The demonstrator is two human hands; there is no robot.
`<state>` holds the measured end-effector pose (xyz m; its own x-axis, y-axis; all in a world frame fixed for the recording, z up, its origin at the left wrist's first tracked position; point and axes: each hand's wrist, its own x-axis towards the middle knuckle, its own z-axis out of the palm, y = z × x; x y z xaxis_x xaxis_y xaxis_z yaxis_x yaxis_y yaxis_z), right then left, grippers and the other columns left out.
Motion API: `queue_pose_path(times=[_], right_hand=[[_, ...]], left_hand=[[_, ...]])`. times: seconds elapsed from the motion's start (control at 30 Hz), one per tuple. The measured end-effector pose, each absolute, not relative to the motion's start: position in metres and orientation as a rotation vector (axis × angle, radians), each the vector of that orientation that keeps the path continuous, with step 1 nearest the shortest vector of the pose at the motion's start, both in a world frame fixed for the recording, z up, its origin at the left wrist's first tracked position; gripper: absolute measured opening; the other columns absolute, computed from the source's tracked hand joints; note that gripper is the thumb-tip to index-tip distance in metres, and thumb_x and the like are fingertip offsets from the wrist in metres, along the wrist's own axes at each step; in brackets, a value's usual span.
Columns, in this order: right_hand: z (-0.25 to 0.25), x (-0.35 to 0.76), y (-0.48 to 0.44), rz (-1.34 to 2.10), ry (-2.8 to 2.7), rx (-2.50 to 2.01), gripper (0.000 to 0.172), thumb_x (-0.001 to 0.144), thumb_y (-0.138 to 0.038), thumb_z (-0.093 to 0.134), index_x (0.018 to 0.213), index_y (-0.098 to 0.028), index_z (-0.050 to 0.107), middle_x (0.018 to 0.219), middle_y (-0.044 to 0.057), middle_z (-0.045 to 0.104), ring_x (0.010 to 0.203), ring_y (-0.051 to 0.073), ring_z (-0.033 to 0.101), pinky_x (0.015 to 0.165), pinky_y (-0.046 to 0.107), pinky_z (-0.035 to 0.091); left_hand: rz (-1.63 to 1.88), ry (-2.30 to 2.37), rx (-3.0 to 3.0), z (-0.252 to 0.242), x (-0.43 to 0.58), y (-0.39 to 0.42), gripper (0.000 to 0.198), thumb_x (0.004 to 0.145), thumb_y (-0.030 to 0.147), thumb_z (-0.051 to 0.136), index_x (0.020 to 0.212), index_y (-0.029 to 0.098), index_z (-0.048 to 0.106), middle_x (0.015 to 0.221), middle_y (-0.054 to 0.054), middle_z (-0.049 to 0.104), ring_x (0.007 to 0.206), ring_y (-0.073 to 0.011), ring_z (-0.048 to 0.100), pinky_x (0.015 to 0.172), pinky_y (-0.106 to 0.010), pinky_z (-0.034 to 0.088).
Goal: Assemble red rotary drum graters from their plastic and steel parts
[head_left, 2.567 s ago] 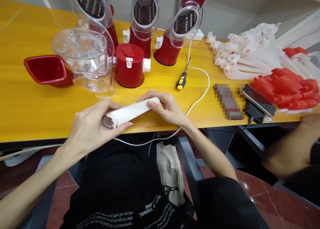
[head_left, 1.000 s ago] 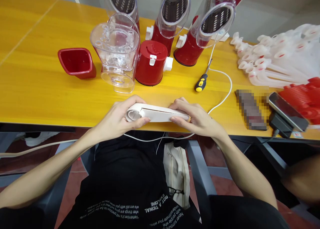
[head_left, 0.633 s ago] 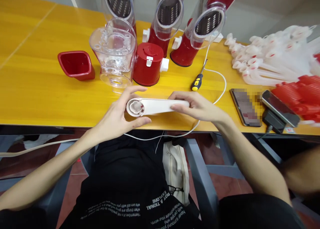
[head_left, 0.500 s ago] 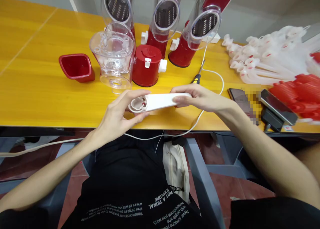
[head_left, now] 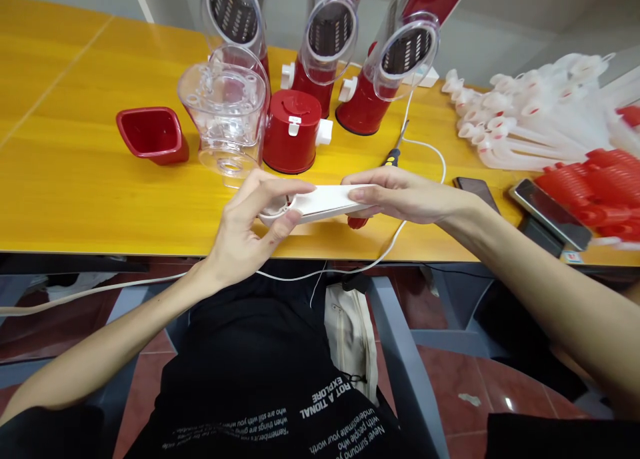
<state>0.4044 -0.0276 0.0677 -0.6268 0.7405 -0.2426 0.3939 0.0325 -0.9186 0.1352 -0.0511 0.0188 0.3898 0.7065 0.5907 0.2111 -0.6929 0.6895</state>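
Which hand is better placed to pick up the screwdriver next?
Right, probably. The right hand grips the white handle just in front of the screwdriver; the left hand holds its round end, farther off.

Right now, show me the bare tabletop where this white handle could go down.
Widest bare patch: the table left of the red cup, plus the front strip between that cup and the left hand. Crowded: the grater units behind the white handle, and phones and stacked parts past the right hand.
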Motion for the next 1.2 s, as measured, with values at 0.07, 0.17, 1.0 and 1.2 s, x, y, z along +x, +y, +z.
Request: queue_pose_path(times=[0.07, 0.17, 1.0, 1.2], right_hand=[[0.067, 0.404, -0.028, 1.609, -2.025, -1.155, 0.055, 0.089, -0.067, 0.06, 0.092, -0.012, 0.063, 0.085, 0.007, 0.06, 0.068, 0.008, 0.056, 0.065, 0.027, 0.055], [0.067, 0.404, -0.03, 1.585, -2.063, -1.147, 0.056, 0.091, -0.067, 0.058, 0.092, -0.011, 0.061, 0.084, 0.007, 0.06, 0.067, 0.007, 0.055, 0.064, 0.024, 0.054], [0.069, 0.401, -0.041, 1.641, -2.054, -1.207, 0.056, 0.093, -0.065, 0.055, 0.096, -0.01, 0.056, 0.084, 0.004, 0.051, 0.074, 0.005, 0.05, 0.069, 0.017, 0.051], [0.071, 0.398, -0.042, 1.443, -2.12, -1.091, 0.051, 0.097, -0.06, 0.052, 0.089, -0.01, 0.051, 0.08, 0.002, 0.047, 0.071, 0.003, 0.043, 0.065, 0.015, 0.039]], left_hand=[[1.292, 0.769, 2.136, 0.018, 0.136, -0.051, 0.024, 0.102, 0.033, 0.056, 0.119, 0.027, 0.07, 0.11, -0.004, 0.068, 0.103, -0.0186, 0.061, 0.089, -0.037, 0.056], [1.336, 0.745, 2.163, 0.016, 0.136, -0.05, 0.023, 0.102, 0.031, 0.057, 0.118, 0.027, 0.073, 0.112, -0.005, 0.071, 0.105, -0.0192, 0.063, 0.089, -0.036, 0.057], [1.391, 0.447, 2.395, 0.01, 0.125, -0.029, 0.035, 0.087, 0.025, 0.08, 0.121, 0.029, 0.071, 0.115, -0.006, 0.067, 0.102, -0.0178, 0.069, 0.087, -0.031, 0.06], [1.438, 0.545, 2.003, 0.003, 0.134, -0.033, 0.072, 0.082, 0.048, 0.083, 0.142, 0.026, 0.05, 0.119, -0.007, 0.068, 0.104, -0.022, 0.07, 0.087, -0.036, 0.061]])
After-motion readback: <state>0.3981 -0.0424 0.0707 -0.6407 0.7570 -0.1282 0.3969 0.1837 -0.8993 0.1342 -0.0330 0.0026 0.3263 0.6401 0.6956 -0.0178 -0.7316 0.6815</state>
